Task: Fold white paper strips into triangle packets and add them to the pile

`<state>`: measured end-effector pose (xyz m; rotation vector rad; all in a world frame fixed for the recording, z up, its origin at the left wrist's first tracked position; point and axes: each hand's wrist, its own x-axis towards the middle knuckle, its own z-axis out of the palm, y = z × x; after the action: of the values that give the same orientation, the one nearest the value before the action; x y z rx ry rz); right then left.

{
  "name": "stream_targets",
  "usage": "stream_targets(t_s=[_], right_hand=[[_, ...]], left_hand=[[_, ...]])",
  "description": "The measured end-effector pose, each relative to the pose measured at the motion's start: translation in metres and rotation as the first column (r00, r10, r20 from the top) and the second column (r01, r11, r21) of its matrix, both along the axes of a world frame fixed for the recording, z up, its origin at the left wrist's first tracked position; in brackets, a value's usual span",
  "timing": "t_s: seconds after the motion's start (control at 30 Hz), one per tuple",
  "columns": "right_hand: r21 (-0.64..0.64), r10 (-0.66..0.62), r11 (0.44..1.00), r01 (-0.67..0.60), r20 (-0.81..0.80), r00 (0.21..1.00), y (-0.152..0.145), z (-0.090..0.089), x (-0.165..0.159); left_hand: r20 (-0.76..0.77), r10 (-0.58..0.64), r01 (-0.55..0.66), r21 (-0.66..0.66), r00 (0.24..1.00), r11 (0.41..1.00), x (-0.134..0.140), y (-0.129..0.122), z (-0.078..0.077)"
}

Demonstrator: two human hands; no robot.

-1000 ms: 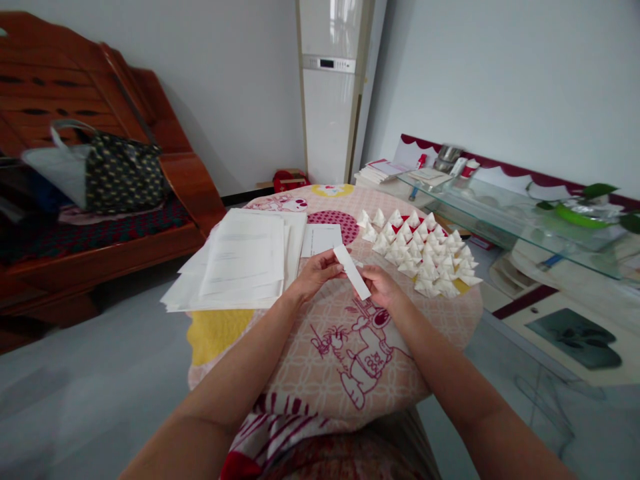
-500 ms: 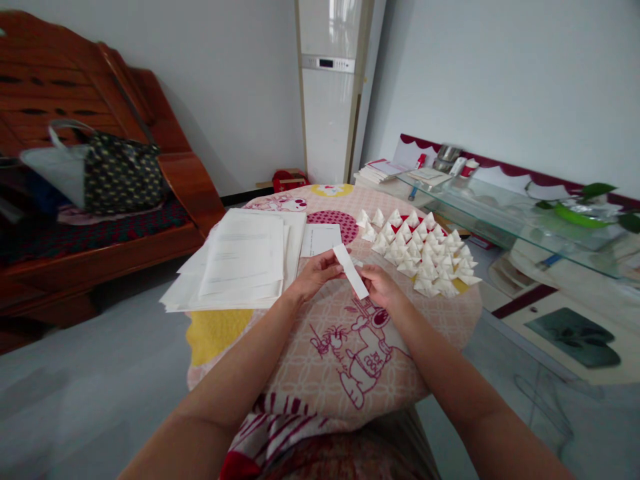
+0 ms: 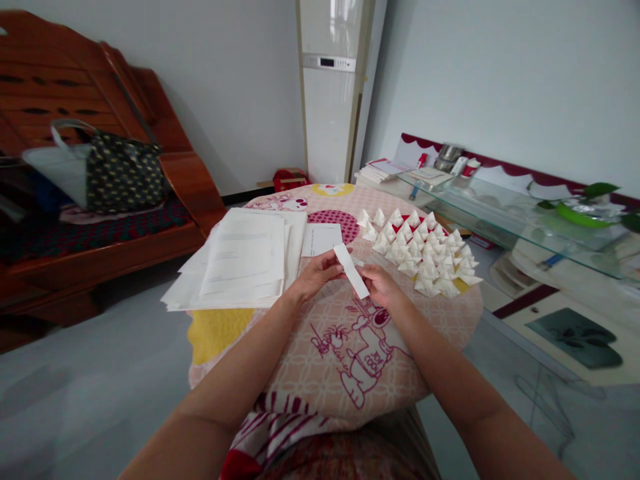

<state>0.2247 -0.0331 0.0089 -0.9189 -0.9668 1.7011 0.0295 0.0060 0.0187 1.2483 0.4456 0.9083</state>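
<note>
A narrow white folded paper strip [image 3: 351, 271] is held between my two hands above the round table. My left hand [image 3: 320, 275] pinches its left side near the upper end. Near the lower right end, the fingers of my right hand [image 3: 379, 285] are closed on the same strip. Just behind my hands lies a small printed sheet of paper [image 3: 321, 239]. To the left rests a stack of white paper sheets [image 3: 245, 257], some with faint print. Several small folded paper triangles [image 3: 425, 253] stand in rows to the right of my hands.
A patterned cloth [image 3: 295, 360] covers the table. On the right is a glass-topped cabinet [image 3: 515, 220] with a green bowl [image 3: 585, 215] and papers. A wooden bench [image 3: 185, 193] with a dotted bag [image 3: 123, 173] stands left; a tall white air conditioner [image 3: 327, 113] is behind.
Both hands and the paper strip stay almost still. The whole view has shifted very slightly.
</note>
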Motion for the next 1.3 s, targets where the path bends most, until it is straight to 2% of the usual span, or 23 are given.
stream_targets(t_s=[0.2, 0.47, 1.3], right_hand=[[0.001, 0.001, 1.000, -0.001, -0.011, 1.000, -0.0016, 0.0029, -0.0019], [-0.022, -0.074, 0.997, 0.073, -0.044, 0.996, -0.0010, 0.0001, -0.0048], [-0.030, -0.068, 0.997, 0.068, -0.017, 0.998, 0.0006, 0.0014, -0.0065]], left_hand=[[0.007, -0.003, 0.003, -0.018, 1.000, 1.000, 0.0000, -0.0015, 0.0007], [0.022, 0.042, -0.041, -0.047, 0.999, 0.998, 0.0006, -0.0027, 0.0033], [0.039, 0.073, -0.066, -0.150, 0.997, 0.986, 0.0029, -0.0054, 0.0063]])
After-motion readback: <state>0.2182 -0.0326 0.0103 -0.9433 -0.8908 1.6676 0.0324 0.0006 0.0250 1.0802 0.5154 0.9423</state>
